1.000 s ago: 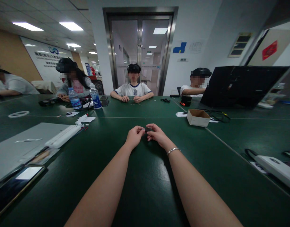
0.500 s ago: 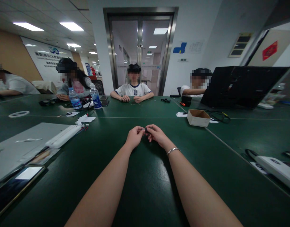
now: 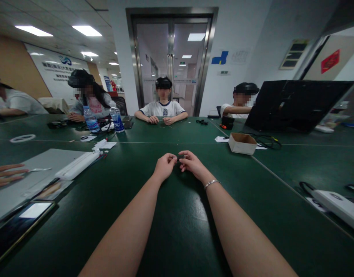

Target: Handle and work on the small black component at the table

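Both of my hands meet over the green table (image 3: pixel 177 204), just ahead of my forearms. With fingers pinched together, my left hand (image 3: pixel 165 165) grips a small dark object (image 3: pixel 180 157), too small to name. From the other side, my right hand (image 3: pixel 192 164) has its thumb and index finger around the same object, the other fingers curled loosely below. A silver bracelet circles the right wrist. Most of the dark object is hidden by fingertips.
A small open cardboard box (image 3: pixel 242 144) and black cables lie ahead right, near a large black monitor (image 3: pixel 295 105). Two water bottles (image 3: pixel 117 120) stand ahead left. A phone (image 3: pixel 24 227) and another person's hand (image 3: pixel 8 175) are at left. People sit around the table.
The right index finger and thumb have spread slightly, showing more of the dark object. My left hand stays nearly still. Another person's hand has come in at the left edge.
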`<action>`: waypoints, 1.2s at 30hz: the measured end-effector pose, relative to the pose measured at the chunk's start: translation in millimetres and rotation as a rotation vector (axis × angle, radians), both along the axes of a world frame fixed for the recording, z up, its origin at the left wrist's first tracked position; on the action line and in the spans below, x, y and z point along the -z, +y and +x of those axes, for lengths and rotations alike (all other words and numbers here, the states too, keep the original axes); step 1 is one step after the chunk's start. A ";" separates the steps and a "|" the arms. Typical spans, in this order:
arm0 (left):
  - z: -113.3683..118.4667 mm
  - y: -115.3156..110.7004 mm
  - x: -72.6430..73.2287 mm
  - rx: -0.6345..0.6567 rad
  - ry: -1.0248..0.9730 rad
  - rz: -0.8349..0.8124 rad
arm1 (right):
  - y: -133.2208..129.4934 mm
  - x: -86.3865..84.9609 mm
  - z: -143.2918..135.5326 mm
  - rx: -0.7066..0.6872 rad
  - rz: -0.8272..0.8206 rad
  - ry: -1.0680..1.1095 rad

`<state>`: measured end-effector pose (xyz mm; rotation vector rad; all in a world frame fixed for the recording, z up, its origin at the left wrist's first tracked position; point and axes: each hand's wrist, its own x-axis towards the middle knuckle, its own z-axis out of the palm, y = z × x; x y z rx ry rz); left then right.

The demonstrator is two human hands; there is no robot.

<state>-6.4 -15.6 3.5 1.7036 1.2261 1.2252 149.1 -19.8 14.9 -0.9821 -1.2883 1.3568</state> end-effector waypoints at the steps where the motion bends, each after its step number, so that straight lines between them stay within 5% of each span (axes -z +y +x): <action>1: 0.0 -0.3 -0.2 0.000 -0.003 0.002 | 0.2 0.0 -0.2 0.008 -0.019 -0.007; 36: -0.6 -2.1 -2.1 -0.074 0.084 0.048 | -4.6 -3.5 1.7 -0.029 0.002 0.027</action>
